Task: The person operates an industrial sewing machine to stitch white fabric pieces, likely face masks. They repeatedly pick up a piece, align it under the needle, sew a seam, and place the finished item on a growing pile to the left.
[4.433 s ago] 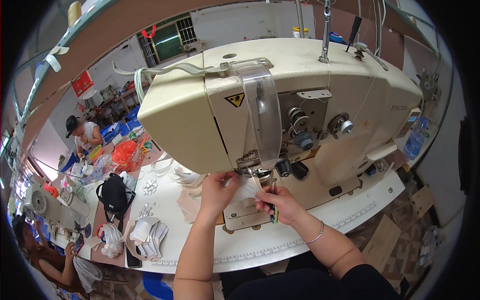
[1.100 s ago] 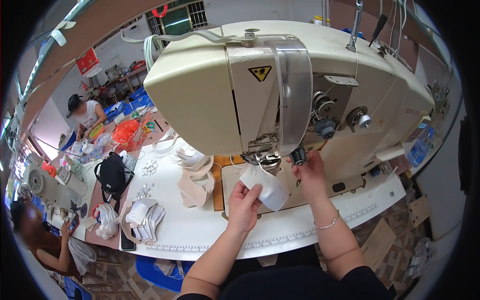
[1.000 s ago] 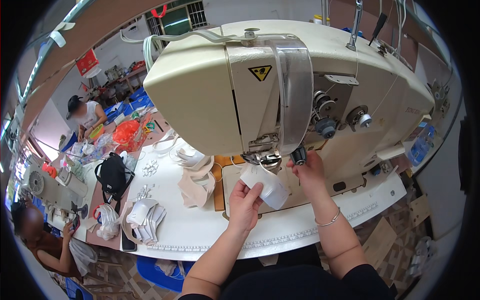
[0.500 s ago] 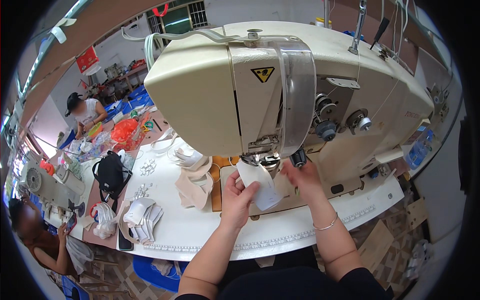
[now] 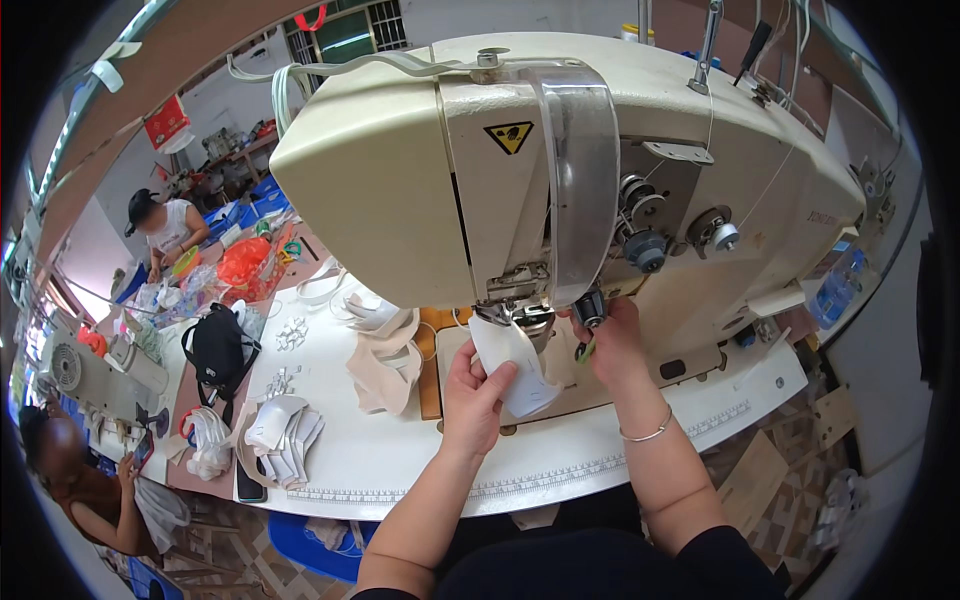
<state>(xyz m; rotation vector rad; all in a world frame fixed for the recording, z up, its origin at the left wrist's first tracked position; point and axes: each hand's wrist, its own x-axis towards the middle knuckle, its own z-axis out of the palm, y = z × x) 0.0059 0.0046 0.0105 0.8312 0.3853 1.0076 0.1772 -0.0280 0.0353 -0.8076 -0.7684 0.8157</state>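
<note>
My left hand [image 5: 472,405] pinches a white curved fabric piece [image 5: 512,372] between thumb and fingers. The piece's upper end sits at the needle area of a large cream sewing machine [image 5: 375,190]. My right hand [image 5: 618,345] is closed beside the machine's dark knob [image 5: 590,308], just right of the fabric. A small green-handled tool [image 5: 584,351] shows at its fingers; its kind is too small to tell. The fingertips are partly hidden by the knob.
Left of the machine, beige fabric pieces [image 5: 385,365] and a stack of white pieces [image 5: 285,435] lie on the white table [image 5: 375,465]. Beyond are a black bag [image 5: 220,345] and a red plastic bag [image 5: 245,268]. Two people sit at the left. A blue bin [image 5: 305,550] stands below.
My right hand has moved slightly up toward the knob, and the green-handled tool shows more clearly. My left hand still holds the fabric piece at the needle area. The view has shifted a little.
</note>
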